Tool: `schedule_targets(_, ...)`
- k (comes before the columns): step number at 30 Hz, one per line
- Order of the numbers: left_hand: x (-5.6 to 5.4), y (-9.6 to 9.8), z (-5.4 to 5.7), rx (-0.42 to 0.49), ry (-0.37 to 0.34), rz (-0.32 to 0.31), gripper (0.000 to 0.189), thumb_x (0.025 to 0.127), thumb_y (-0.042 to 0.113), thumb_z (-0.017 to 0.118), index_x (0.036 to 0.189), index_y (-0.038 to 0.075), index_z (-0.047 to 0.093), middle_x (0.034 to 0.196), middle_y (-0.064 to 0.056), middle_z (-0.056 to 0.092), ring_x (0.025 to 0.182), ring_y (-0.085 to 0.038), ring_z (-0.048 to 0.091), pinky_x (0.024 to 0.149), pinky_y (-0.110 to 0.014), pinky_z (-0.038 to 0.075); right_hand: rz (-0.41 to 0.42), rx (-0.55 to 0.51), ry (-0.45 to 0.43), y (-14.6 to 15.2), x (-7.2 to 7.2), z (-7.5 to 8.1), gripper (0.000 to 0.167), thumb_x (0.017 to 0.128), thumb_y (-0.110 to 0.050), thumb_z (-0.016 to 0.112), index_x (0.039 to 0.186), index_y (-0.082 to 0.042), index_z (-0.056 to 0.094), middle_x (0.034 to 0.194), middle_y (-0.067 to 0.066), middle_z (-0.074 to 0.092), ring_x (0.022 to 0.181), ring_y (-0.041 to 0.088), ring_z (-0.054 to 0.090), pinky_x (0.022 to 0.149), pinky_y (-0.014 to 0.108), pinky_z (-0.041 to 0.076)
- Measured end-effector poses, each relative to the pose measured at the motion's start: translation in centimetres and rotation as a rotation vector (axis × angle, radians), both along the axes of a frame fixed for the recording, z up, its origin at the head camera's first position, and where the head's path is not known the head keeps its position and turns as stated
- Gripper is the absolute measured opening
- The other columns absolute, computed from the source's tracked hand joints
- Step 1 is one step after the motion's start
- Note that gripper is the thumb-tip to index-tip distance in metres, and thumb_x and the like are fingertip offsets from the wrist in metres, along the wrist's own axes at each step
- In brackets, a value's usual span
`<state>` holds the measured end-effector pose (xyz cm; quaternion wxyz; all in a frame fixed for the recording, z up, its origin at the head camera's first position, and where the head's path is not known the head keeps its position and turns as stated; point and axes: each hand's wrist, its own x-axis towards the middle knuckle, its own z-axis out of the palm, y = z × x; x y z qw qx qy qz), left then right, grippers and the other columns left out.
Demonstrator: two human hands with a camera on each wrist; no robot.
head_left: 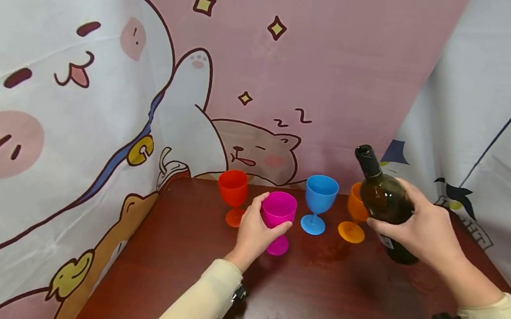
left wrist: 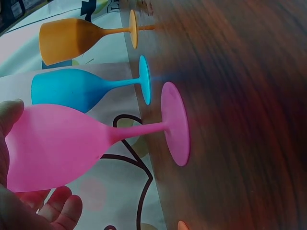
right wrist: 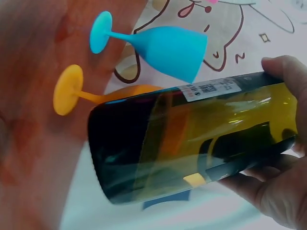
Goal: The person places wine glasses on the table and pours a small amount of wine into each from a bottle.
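Note:
My left hand [head_left: 253, 234] grips the bowl of a magenta plastic goblet [head_left: 280, 211], thumb on the near side and fingers around the far left. The goblet stands nearly upright, its round foot close over the table in the left wrist view. My right hand [head_left: 433, 233] holds a dark green glass wine bottle [head_left: 385, 197] around its body. The bottle leans left, neck up, its base raised off the tabletop. A white barcode label [right wrist: 211, 89] shows on its side. Behind the bottle stands an orange goblet [head_left: 352, 232], partly covered by it.
A blue goblet [head_left: 321, 194] stands between the magenta and orange ones. To the left stands a red goblet [head_left: 232, 188], its foot partly behind my left hand. The reddish-brown table [head_left: 315, 306] ends at a cartoon-printed cloth [head_left: 336, 75] behind and on both sides.

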<state>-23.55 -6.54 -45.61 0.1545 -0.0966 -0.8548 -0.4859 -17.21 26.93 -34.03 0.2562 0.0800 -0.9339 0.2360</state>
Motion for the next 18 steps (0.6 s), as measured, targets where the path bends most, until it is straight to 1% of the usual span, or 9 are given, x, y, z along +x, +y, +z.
schedule_targets(3, 0.0, 0.1, 0.1, -0.006, -0.004, -0.002, 0.09, 0.081, 0.042, 0.092, 0.155, 0.022, 0.046, 0.135, -0.007, 0.068, 0.119, -0.026, 0.066, 0.09, -0.04, 0.064, 0.024, 0.049, -0.025, -0.5, -0.5, 1.0, 0.103, 0.07, -0.035, 0.101, 0.155, -0.011, 0.049, 0.115, 0.033, 0.073, 0.08, 0.047, 0.072, 0.058, 0.052, 0.06)
schedule_targets(5, 0.0, 0.2, 0.1, -0.006, -0.005, -0.005, 0.089, 0.082, 0.041, 0.093, 0.155, 0.022, 0.046, 0.134, -0.007, 0.068, 0.119, -0.026, 0.066, 0.09, -0.04, 0.064, 0.034, 0.074, -0.048, -0.8, -0.7, 1.6, 0.102, 0.071, -0.036, 0.1, 0.155, -0.01, 0.048, 0.112, 0.034, 0.073, 0.08, 0.047, 0.073, 0.061, 0.058, 0.061)
schedule_targets(10, 0.0, 0.1, 0.3, 0.001, -0.026, -0.004, 0.09, 0.082, 0.041, 0.092, 0.156, 0.023, 0.045, 0.136, -0.006, 0.067, 0.121, -0.026, 0.065, 0.091, -0.042, 0.064, 0.057, 0.15, -0.088, -1.7, -1.4, 3.0, 0.099, 0.071, -0.032, 0.1, 0.152, -0.007, 0.049, 0.105, 0.031, 0.075, 0.079, 0.042, 0.073, 0.064, 0.057, 0.062)
schedule_targets(13, 0.0, 0.0, 0.3, 0.001, -0.038, -0.001, 0.09, 0.082, 0.041, 0.092, 0.156, 0.023, 0.045, 0.136, -0.006, 0.067, 0.121, -0.026, 0.064, 0.092, -0.043, 0.064, 0.072, 0.189, -0.138, -2.2, -1.9, 3.8, 0.099, 0.072, -0.032, 0.099, 0.153, -0.009, 0.048, 0.105, 0.03, 0.076, 0.081, 0.04, 0.073, 0.066, 0.057, 0.061)
schedule_targets(16, 0.0, 0.0, 0.3, 0.0, -0.039, -0.003, 0.089, 0.082, 0.041, 0.092, 0.156, 0.023, 0.045, 0.136, -0.006, 0.067, 0.121, -0.026, 0.065, 0.092, -0.042, 0.064, 0.08, 0.224, -0.175, -2.6, -2.5, 4.4, 0.098, 0.073, -0.035, 0.098, 0.154, -0.013, 0.048, 0.105, 0.027, 0.077, 0.082, 0.038, 0.072, 0.065, 0.054, 0.059)
schedule_targets(18, -0.1, 0.0, 0.3, -0.003, -0.037, -0.003, 0.09, 0.082, 0.041, 0.092, 0.156, 0.022, 0.045, 0.137, -0.006, 0.067, 0.121, -0.026, 0.065, 0.092, -0.042, 0.064, 0.082, 0.248, -0.186, -2.8, -2.7, 4.7, 0.096, 0.073, -0.037, 0.097, 0.153, -0.015, 0.049, 0.103, 0.025, 0.077, 0.08, 0.035, 0.071, 0.062, 0.05, 0.057)
